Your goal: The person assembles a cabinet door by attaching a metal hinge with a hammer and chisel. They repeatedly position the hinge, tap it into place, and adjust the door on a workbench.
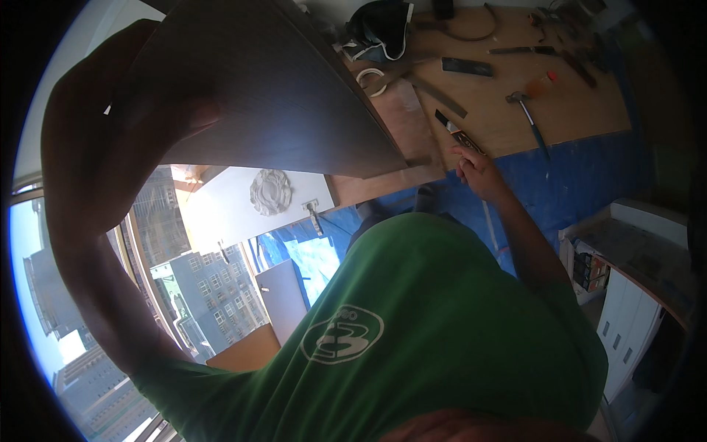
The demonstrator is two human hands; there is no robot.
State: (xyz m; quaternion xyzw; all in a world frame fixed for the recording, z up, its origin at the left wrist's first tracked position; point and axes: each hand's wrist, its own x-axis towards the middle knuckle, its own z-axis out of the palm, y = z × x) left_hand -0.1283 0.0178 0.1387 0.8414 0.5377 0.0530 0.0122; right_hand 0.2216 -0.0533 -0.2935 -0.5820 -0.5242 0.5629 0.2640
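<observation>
A large dark wood-grain panel (287,96) is tilted across the upper left, close to me. My left hand (173,121) grips it from the left, its thumb lying along the face; the other fingers are in deep shadow. Farther right, my right hand (479,175) is closed at the handle of a utility knife (462,138), which has a dark blade and a dark handle with orange markings. The blade points up and left, away from my body. Below the knife is a wooden work surface (508,103).
A hammer (524,110), a bottle with a red cap (541,85), a dark block (467,67) and a tape roll (372,81) lie on the worktop. Blue sheeting (574,169) covers the floor. A white panel (243,199) and a window stand left; a white cabinet (626,317) stands right.
</observation>
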